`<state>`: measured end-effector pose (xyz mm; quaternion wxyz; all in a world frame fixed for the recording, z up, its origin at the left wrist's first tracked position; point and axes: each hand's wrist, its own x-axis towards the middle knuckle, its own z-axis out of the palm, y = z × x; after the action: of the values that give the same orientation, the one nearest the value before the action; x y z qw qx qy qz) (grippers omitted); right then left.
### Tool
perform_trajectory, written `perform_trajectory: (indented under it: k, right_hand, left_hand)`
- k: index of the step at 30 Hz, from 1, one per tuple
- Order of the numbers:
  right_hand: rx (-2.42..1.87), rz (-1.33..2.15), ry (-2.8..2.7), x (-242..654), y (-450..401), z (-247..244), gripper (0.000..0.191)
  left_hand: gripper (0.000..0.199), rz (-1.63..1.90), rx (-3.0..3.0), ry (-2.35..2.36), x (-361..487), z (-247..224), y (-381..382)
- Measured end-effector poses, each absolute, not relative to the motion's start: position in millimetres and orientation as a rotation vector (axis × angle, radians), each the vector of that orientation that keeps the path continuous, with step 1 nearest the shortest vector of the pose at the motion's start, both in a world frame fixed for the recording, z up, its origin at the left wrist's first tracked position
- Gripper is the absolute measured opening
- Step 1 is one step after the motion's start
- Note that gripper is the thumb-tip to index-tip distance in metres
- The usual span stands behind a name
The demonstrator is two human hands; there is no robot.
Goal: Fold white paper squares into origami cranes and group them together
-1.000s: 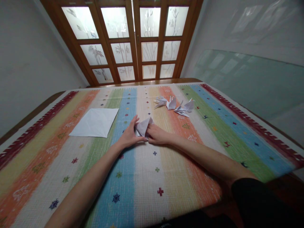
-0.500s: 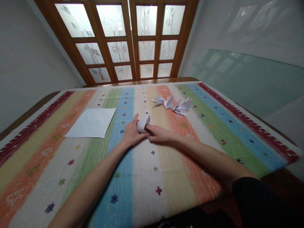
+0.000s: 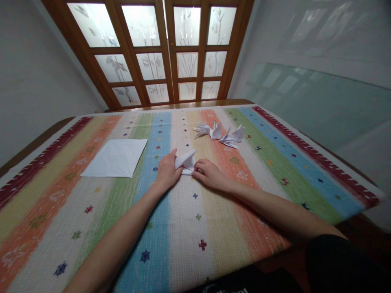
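Between my two hands, low over the striped tablecloth, is a partly folded piece of white paper (image 3: 187, 161) with one pointed flap raised toward the upper right. My left hand (image 3: 168, 167) grips its left side, thumb in front and fingers behind. At the right edge my right hand (image 3: 210, 173) pinches the paper between thumb and curled fingers. The fingertips partly cover the paper's lower edges and folds.
A flat white paper sheet (image 3: 116, 158) lies to the left. Several folded white paper cranes (image 3: 216, 132) are grouped at the back right. The striped tablecloth (image 3: 183, 228) covers the table, and wooden doors with frosted panes (image 3: 152, 61) stand behind it.
My right hand has drawn back slightly to the right, from inside the fold to the paper's edge. The paper, rounded and bulging before, now looks flatter with a slanting flap.
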<state>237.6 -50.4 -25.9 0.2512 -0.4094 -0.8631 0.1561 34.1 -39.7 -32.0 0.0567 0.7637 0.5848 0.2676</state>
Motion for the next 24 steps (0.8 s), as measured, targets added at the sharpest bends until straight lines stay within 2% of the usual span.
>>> perform_trajectory:
  k: [4, 12, 18, 20, 22, 24]
  right_hand:
    - [-1.126, 0.302, -2.383, 231, -50, -30, 0.008]
    - [-0.851, 0.122, -2.559, 239, -54, -37, 0.024]
    - [-0.815, 0.232, -2.486, 254, -56, -35, 0.022]
    - [-0.831, 0.260, -2.301, 257, -50, -30, 0.032]
    - [-0.818, 0.241, -2.139, 257, -42, -20, 0.053]
    - [-0.705, 0.243, -2.139, 253, -34, -6, 0.065]
  left_hand:
    - [0.060, 0.678, 2.431, 1.835, 37, -30, -43]
    - [0.052, 0.517, 2.486, 1.947, 40, -26, -48]
    - [0.057, 0.504, 2.475, 1.906, 35, -32, -46]
    - [0.061, 0.473, 2.476, 1.825, 32, -33, -45]
    - [0.063, 0.411, 2.486, 1.692, 28, -31, -44]
    - [0.061, 0.355, 2.498, 1.528, 26, -26, -44]
